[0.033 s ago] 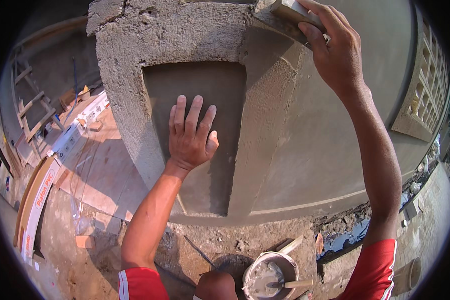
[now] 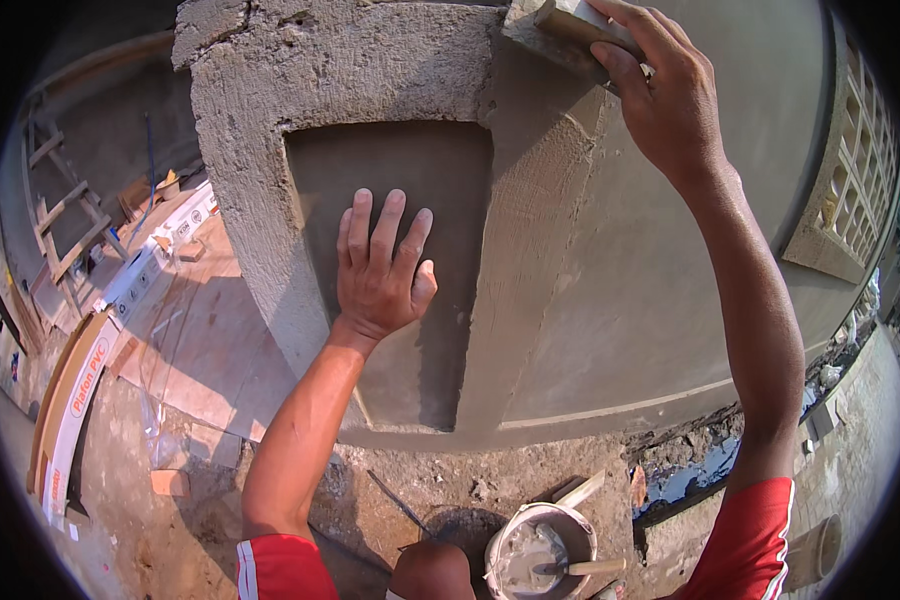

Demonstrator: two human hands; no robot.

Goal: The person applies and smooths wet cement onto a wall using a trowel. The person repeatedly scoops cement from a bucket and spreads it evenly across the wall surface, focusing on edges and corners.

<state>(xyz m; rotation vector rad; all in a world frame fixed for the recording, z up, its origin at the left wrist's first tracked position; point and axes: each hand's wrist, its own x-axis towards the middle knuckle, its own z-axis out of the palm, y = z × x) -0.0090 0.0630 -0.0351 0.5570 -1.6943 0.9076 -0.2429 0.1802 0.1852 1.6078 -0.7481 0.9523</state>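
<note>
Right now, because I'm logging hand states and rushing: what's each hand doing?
Left hand: open, holding nothing, palm toward the recessed, smooth grey cement panel.
Right hand: closed, holding a flat, greyish, cement-smeared plastering float.

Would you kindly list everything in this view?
Wall: 1, grey, centre to right
Recessed panel: 1, dark grey, centre
Plastering tool: 1, grey-brown, top
Lattice vent: 1, pale grey, right
Bucket: 1, pale, bottom centre
Mix: 1, grey, in bucket
Wooden-handled tool: 1, tan, in bucket
Ladder: 1, brown, left
Long cartons: at least 2, white, left
Brick pieces: several, orange, left ground
Container: 1, grey, lower right
Sleeves: 2, red, bottom
Left hand: 1, bare, before recessed panel
Right hand: 1, bare, around plastering tool
Knee: 1, bare, bottom centre
</note>
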